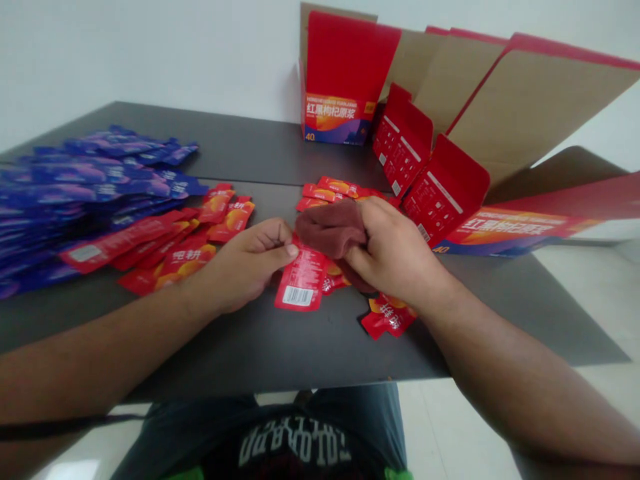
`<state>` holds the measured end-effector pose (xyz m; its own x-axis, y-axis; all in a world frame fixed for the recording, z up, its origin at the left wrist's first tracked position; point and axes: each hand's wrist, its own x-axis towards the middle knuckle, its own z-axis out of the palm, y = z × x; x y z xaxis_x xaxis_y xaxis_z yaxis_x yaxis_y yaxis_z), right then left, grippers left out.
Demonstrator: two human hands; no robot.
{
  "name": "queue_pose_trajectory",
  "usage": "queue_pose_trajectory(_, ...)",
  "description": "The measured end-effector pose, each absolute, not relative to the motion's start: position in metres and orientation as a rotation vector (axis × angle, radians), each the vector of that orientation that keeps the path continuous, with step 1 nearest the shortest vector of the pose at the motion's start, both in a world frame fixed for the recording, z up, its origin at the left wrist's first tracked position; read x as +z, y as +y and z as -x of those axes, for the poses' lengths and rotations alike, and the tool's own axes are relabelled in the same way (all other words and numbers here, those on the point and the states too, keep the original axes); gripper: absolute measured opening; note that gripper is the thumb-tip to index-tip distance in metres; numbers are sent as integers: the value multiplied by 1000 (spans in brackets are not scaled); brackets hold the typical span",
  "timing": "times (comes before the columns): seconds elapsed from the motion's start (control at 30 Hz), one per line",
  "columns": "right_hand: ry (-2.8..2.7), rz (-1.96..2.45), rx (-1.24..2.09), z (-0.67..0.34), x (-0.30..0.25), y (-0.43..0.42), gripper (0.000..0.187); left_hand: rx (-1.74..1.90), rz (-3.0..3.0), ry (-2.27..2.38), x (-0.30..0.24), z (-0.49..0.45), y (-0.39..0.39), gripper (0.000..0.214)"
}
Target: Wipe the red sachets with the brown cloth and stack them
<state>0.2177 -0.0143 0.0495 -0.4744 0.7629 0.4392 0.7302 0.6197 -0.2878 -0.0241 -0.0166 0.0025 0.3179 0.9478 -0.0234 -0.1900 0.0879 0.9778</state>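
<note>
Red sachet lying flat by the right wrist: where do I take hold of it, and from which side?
Pinch the free lower-left corner, coming from the near edge of the table. The red sachet lies flat and thin, and the wrist of the right hand covers its upper right end, so only that near corner is open.

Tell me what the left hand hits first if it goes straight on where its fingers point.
Pinching a red sachet, the left hand points right; first in line is probably the brown cloth bunched in the right hand, very close, depth unclear.
</note>
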Motion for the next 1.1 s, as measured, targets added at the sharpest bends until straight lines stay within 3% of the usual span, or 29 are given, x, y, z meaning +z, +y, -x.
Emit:
queue_pose_trajectory(0.23,-2720,841,309,-207,45,-33,25,1028,-1215,897,5,29,-11,26)
queue_pose_trajectory(0.43,-2370,1021,217,-219,52,-20,12,1052,-1580,1055,21,49,1,19)
queue_pose_trajectory(0.67,-2402,1103,186,-215,49,-18,15,1060,-2239,1761,78,87,3,11)
queue_pose_trajectory(0.87,-2472,1088,181,-215,43,-16,19,575,-2529,2158,105,97,15,29)
queue_pose_trajectory(1.0,-2494,1117,171,-215,42,-15,16,101,-2614,2231,95,100,43,36)
queue_pose_trajectory(1.1,-2500,1129,161,-214,42,-15,14,20,-2617,2196,77,98,62,36)
